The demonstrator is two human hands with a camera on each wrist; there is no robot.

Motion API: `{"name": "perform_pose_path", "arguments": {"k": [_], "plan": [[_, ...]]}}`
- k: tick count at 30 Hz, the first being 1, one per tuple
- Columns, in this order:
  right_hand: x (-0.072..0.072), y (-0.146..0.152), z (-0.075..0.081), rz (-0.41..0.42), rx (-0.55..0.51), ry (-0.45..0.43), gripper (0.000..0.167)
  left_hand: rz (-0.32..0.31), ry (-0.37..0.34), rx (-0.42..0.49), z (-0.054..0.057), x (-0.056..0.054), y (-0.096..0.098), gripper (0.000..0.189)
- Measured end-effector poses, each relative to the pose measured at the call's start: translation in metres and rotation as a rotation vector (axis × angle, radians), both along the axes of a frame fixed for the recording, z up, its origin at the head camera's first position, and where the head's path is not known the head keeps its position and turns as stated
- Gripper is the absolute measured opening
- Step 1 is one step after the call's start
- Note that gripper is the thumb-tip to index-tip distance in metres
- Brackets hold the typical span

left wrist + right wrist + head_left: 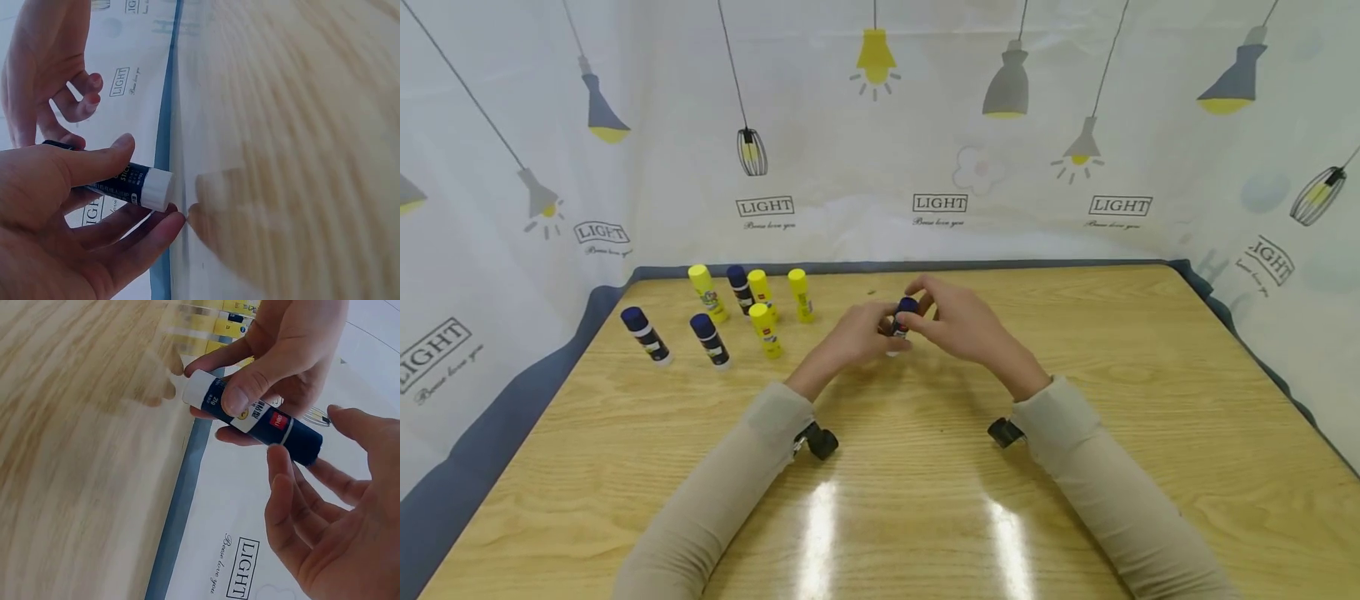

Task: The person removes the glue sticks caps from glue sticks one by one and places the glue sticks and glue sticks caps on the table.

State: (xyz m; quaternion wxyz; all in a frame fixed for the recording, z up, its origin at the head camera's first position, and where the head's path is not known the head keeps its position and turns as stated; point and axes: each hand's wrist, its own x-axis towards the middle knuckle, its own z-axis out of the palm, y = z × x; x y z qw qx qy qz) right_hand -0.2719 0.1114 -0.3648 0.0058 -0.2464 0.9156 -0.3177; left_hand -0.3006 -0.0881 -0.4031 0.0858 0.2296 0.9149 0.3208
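Observation:
A dark blue glue stick (907,306) with a white base is held slightly above the wooden table (910,500), over its middle. My left hand (859,333) grips the stick by its barrel, thumb along the label. The label and white base show in the left wrist view, where the glue stick (137,181) lies tilted between thumb and fingers. Around the dark cap end, my right hand (962,323) is spread with loosely bent fingers. In the right wrist view its thumb stands apart from the cap of the glue stick (303,445); whether a fingertip touches is unclear.
To the left stand several more glue sticks: yellow ones, such as the near yellow stick (766,331), and dark blue ones, such as the leftmost blue stick (646,336). A lamp-printed cloth (850,167) hangs behind the table's far edge.

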Motion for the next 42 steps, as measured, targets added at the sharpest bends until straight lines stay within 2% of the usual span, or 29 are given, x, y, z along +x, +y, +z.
{"name": "perform_pose_path", "arguments": {"k": [3,6,14,21,26,33,36,42], "plan": [[0.001,0.000,-0.001,-0.054,0.030,0.026,0.038,-0.029,0.013,-0.010,0.001,0.000,0.003,0.027],[0.000,0.001,-0.002,-0.074,0.034,0.055,0.032,-0.044,0.024,-0.012,0.004,0.001,0.006,0.026],[-0.002,0.004,-0.002,-0.037,0.033,0.135,0.025,-0.084,0.076,-0.027,0.009,0.002,0.011,0.020],[-0.001,0.008,-0.001,-0.022,0.036,0.122,0.024,-0.084,0.060,-0.012,0.009,0.002,0.013,0.025],[-0.002,0.010,-0.001,0.001,0.034,0.113,0.026,-0.060,0.034,0.007,0.007,0.001,0.014,0.033],[-0.002,0.007,-0.001,-0.015,0.034,0.095,0.032,-0.038,0.045,0.011,0.006,0.004,0.008,0.032],[-0.004,0.004,-0.001,-0.017,0.034,0.094,0.029,-0.038,0.047,0.020,0.006,0.005,0.005,0.032],[-0.003,0.004,0.000,0.026,0.010,0.095,0.027,-0.057,0.041,0.016,0.008,0.006,0.005,0.028]]}}
